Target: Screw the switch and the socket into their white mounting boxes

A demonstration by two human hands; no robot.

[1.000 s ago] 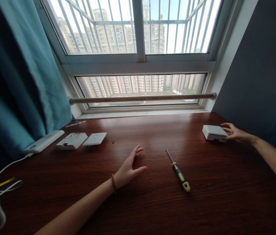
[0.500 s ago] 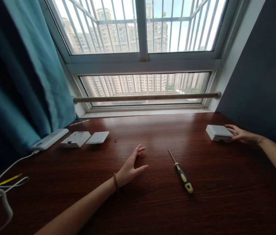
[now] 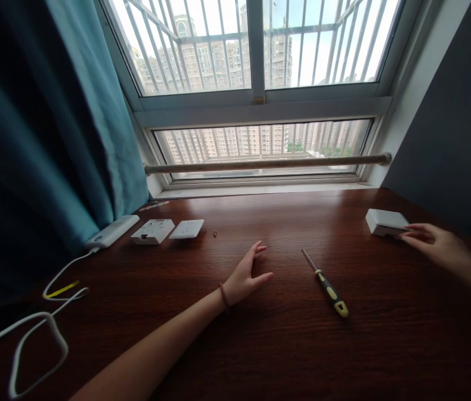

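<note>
At the far right, my right hand [image 3: 436,243] pinches the edge of a thin, flat white panel [image 3: 392,228], seen nearly edge-on. Directly behind that panel stands a white box [image 3: 385,215]; whether the two touch, I cannot tell. Fingers stretched and thumb apart, my left hand [image 3: 247,273] rests low over the middle of the table, holding nothing. A screwdriver [image 3: 328,288] with a dark and yellow handle lies between my hands. Left of centre are a white socket faceplate [image 3: 187,229], an open white mounting box [image 3: 154,231] and a few small screws [image 3: 214,234].
A white power bank [image 3: 113,232] lies by the blue curtain [image 3: 93,139], with a white cable [image 3: 63,267] and a yellow strip [image 3: 63,289] near it. Beyond the brown wooden table [image 3: 260,356], a metal rail [image 3: 268,165] crosses the window. A grey wall stands right.
My right hand has shifted from the side of the white box to its front, where the thin panel now shows in its fingers. The view has swung slightly left; my left hand keeps its pose.
</note>
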